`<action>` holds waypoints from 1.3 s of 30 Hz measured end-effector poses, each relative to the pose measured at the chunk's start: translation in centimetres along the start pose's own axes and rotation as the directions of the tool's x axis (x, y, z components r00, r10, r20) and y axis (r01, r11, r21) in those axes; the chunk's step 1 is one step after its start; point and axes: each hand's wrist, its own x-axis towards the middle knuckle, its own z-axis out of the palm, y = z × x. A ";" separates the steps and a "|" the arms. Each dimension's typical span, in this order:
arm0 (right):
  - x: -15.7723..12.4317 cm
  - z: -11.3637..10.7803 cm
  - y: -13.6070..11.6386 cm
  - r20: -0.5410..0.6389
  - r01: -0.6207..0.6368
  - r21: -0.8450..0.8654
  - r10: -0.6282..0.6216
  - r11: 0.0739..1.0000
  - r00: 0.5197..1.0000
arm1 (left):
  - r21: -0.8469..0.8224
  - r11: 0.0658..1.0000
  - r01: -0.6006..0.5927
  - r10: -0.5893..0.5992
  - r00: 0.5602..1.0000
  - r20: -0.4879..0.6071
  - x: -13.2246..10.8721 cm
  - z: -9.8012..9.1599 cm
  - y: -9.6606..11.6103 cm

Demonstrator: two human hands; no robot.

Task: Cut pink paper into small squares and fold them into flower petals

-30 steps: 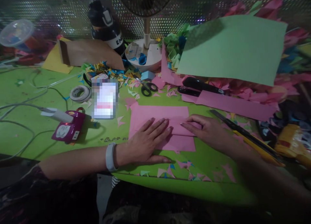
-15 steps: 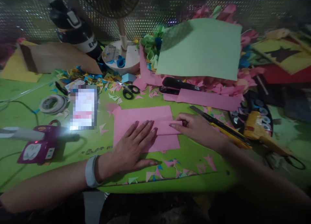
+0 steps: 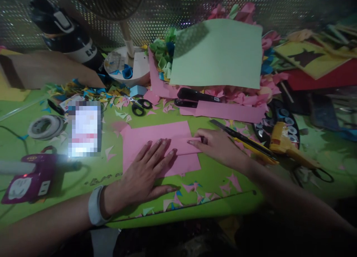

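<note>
A pink paper sheet (image 3: 145, 138) lies on the green table (image 3: 55, 164) in front of me, with a folded flap on its right side. My left hand (image 3: 145, 171) lies flat on the sheet, fingers stretched out and spread. My right hand (image 3: 214, 145) rests at the sheet's right edge, its fingers curled and pressing the folded flap down. A pale band sits on my left wrist.
Scissors (image 3: 139, 107), a stapler (image 3: 195, 97), a ruler (image 3: 240, 138), a yellow glue gun (image 3: 287, 145), a tape roll (image 3: 44, 126), a lit phone (image 3: 83, 128) and a purple device (image 3: 28, 179) surround the sheet. A big green sheet (image 3: 220, 54), a fan base (image 3: 128, 65) and paper scraps lie behind.
The view has swung to the right, so everything sits further left in the picture. Both hands stay on the pink sheet; the right fingers have pressed slightly along the flap.
</note>
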 end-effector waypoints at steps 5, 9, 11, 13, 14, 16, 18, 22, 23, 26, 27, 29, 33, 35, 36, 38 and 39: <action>0.0 0.1 -0.1 0.000 -0.014 -0.015 0.014 1.000 1.000 | 0.003 1.000 0.006 -0.006 1.000 0.003 0.1 -0.1 0.0; 0.1 0.1 -0.2 0.010 -0.009 -0.020 0.010 1.000 1.000 | 0.017 1.000 -0.005 0.005 1.000 0.016 0.1 -0.2 0.0; 0.1 0.1 -0.1 0.011 -0.004 -0.022 0.004 1.000 1.000 | 0.023 1.000 -0.014 0.013 1.000 0.015 0.1 -0.2 0.0; 0.2 0.1 0.0 0.015 -0.001 -0.025 0.001 1.000 1.000 | 0.029 0.999 -0.018 0.017 1.000 0.017 0.1 -0.1 0.0; 0.2 0.1 0.0 0.019 -0.001 -0.025 0.001 1.000 1.000 | 0.032 0.999 -0.017 0.016 1.000 0.018 0.1 -0.1 -0.1; 0.2 0.1 0.0 0.025 -0.006 -0.021 0.007 1.000 1.000 | 0.038 0.999 -0.015 0.015 1.000 0.020 0.1 0.0 -0.1; 0.2 0.0 -0.1 0.029 -0.014 -0.022 0.015 1.000 0.999 | 0.042 0.999 -0.015 0.015 1.000 0.018 0.0 0.2 -0.1; 0.0 -0.1 -0.7 0.028 -0.026 -0.065 0.028 0.998 0.999 | 0.043 0.999 -0.024 0.023 1.000 0.013 -0.1 0.3 -0.2; 0.0 -0.1 -0.8 0.025 -0.032 -0.080 0.034 0.996 0.999 | 0.041 0.999 -0.024 0.023 1.000 0.015 -0.2 0.3 -0.2; 0.1 0.0 -0.6 0.021 -0.058 -0.110 0.060 0.992 0.998 | 0.030 0.999 -0.017 0.017 1.000 0.027 -0.1 0.2 -0.3; 0.1 -0.1 -0.3 0.021 -0.068 -0.114 0.071 0.991 0.997 | 0.024 1.000 -0.014 0.013 0.999 0.031 -0.1 0.2 -0.3; 0.1 -0.3 0.2 0.015 -0.089 -0.134 0.091 0.987 0.996 | 0.005 1.000 -0.011 0.011 0.999 0.036 -0.1 0.1 -0.4; -0.9 -0.9 -0.1 -0.230 -0.098 -0.232 0.044 0.968 0.972 | -0.040 0.999 -0.001 0.003 0.999 0.036 -0.1 0.2 -0.4; -1.7 -0.4 -1.3 -0.328 0.026 -0.282 -0.122 0.959 0.937 | -0.046 0.999 0.006 -0.004 0.999 0.037 -0.1 0.2 -0.5; -2.1 0.2 -2.1 -0.302 0.140 -0.309 -0.237 0.941 0.923 | -0.045 0.999 0.009 -0.007 0.999 0.041 -0.2 0.2 -0.5; -2.5 1.8 -3.3 -0.098 0.403 -0.323 -0.454 0.856 0.886 | -0.041 0.999 0.014 -0.012 0.998 0.057 -0.1 0.2 -0.5; -2.6 2.8 -3.6 0.021 0.495 -0.303 -0.514 0.814 0.858 | -0.039 0.999 0.014 -0.012 0.998 0.067 -0.1 0.1 -0.5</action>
